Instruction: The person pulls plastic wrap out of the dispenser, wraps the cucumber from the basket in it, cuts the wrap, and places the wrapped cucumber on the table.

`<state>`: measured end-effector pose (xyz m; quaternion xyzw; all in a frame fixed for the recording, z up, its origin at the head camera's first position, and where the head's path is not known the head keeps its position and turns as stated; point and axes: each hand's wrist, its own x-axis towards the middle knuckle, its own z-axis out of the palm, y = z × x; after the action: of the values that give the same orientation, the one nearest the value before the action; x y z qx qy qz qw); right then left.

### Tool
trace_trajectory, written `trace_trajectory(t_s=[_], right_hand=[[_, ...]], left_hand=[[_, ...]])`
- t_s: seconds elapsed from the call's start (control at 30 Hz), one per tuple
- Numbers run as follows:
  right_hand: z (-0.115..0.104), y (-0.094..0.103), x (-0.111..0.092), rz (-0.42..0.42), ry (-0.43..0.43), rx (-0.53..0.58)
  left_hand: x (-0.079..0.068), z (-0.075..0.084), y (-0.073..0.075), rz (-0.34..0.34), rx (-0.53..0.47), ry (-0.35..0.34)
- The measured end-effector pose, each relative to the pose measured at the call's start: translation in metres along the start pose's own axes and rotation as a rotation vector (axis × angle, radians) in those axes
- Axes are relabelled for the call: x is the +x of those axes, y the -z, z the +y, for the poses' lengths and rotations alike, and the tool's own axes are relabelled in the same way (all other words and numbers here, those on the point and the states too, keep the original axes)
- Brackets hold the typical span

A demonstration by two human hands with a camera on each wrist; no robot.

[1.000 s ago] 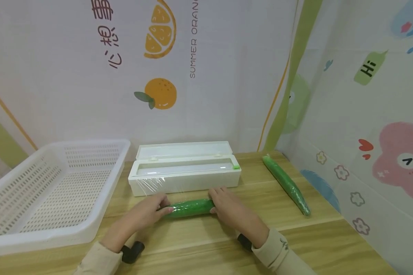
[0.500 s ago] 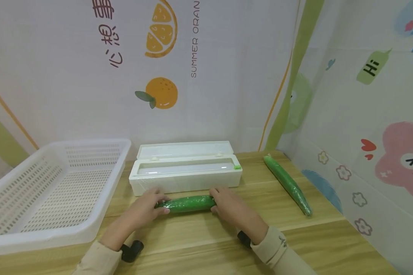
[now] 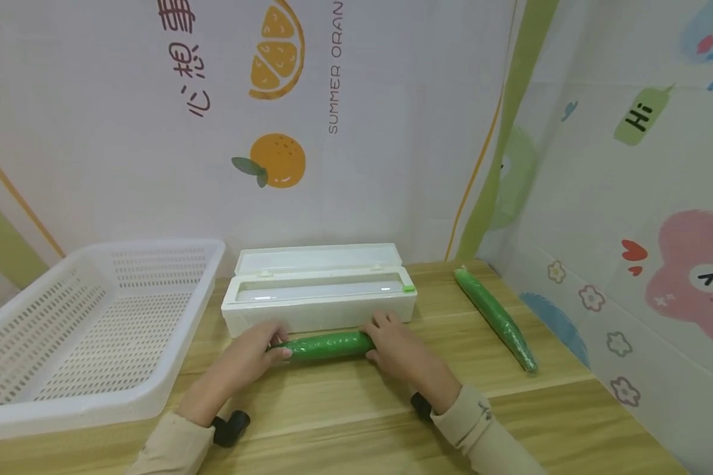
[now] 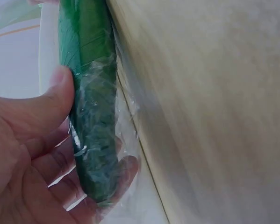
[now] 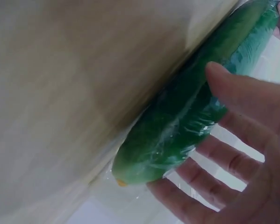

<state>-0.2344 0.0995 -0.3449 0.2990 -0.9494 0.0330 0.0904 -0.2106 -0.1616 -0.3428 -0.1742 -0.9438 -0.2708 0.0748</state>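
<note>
A green cucumber (image 3: 329,346) in clear cling film lies crosswise just in front of the white cling film box (image 3: 323,318). My left hand (image 3: 252,348) holds its left end, thumb on one side and fingers curled round the other. Loose film (image 4: 130,109) bunches past that end in the left wrist view. At the right end, my right hand (image 3: 397,344) grips the cucumber (image 5: 177,116) between thumb and fingers; film creases over its skin. The box's lid (image 3: 317,258) stands open, and a green slider (image 3: 408,289) sits at its right edge.
A second film-wrapped cucumber (image 3: 496,320) lies slanted on the wooden table (image 3: 344,422) to the right. On the left stands a white perforated basket (image 3: 181,349). A printed cloth wall (image 3: 362,185) rises behind the table, with another along the right side.
Both hands have moved the cucumber a little away from me, closer to the box. The shiny film stretched over the box's front left shows less now. The second cucumber stays put.
</note>
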Motion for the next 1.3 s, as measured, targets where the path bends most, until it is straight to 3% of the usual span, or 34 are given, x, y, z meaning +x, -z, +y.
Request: trace_trajectory(t_s=[0.17,0.4,0.8,0.93,1.07,1.3], right_hand=[[-0.001,-0.002,-0.001,0.038,0.035,-0.071],[0.001,-0.003,0.000,0.033,0.036,-0.028],[0.014,0.004,0.000,-0.097,-0.019,0.299],[0.016,0.007,0.001,-0.085,-0.023,0.358],[0.018,0.011,0.001,-0.062,-0.025,0.352],[0.018,0.014,0.000,-0.105,-0.020,0.294]], left_hand=[[0.003,0.000,-0.001,0.011,0.020,0.020],[0.004,-0.001,-0.001,0.024,-0.003,0.022],[0.009,-0.004,-0.005,0.032,-0.037,0.024],[0.010,-0.005,-0.006,0.031,-0.040,0.027],[0.011,-0.005,-0.005,0.051,-0.016,0.006],[0.009,-0.002,-0.001,0.025,0.052,0.010]])
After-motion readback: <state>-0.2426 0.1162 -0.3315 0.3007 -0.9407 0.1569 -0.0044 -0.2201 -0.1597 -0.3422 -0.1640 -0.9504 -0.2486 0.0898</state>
